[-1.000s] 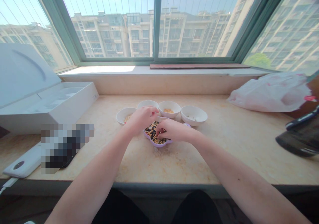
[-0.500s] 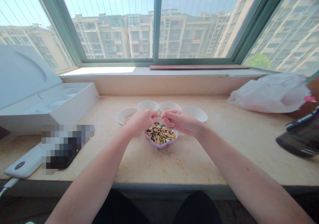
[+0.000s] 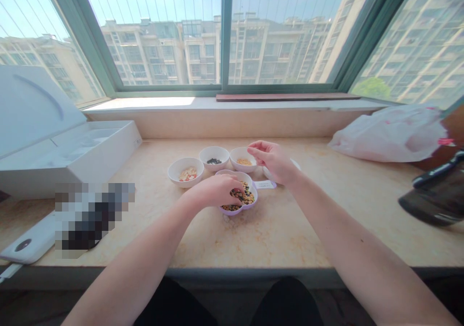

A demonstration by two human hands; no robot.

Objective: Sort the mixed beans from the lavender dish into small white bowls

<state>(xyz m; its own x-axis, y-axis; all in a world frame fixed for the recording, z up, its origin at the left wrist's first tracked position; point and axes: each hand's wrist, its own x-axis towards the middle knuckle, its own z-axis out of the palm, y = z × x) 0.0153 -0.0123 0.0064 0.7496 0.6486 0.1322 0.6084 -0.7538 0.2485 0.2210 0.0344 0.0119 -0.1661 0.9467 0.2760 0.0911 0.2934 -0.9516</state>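
Observation:
My left hand (image 3: 220,191) reaches over a purple-rimmed, lobed bowl (image 3: 232,213) of mixed black, yellow and pale beans (image 3: 248,198). Its thumb and fingers are curved and apart, their tips down at the beans. My right hand (image 3: 273,161) is raised beside the white bowl of yellow beans (image 3: 244,162), thumb and index finger pinched together; whatever lies between them is too small to make out. Left of that stands a white bowl of black beans (image 3: 214,161), then a white bowl of pale and reddish pieces (image 3: 188,174). A further white bowl (image 3: 297,163) is mostly hidden behind my right hand.
An open white box (image 3: 105,147) stands at the left, with a white phone-like device (image 3: 34,239) on a cable and a blurred dark object before it. A plastic bag (image 3: 387,135) and a dark glossy container (image 3: 433,195) sit at the right. Windows rise behind the counter (image 3: 290,239).
My hands have moved apart: the left down into the bowl of mixed beans, the right up and rightward to the bowl of yellow beans. The white bowls' contents now show.

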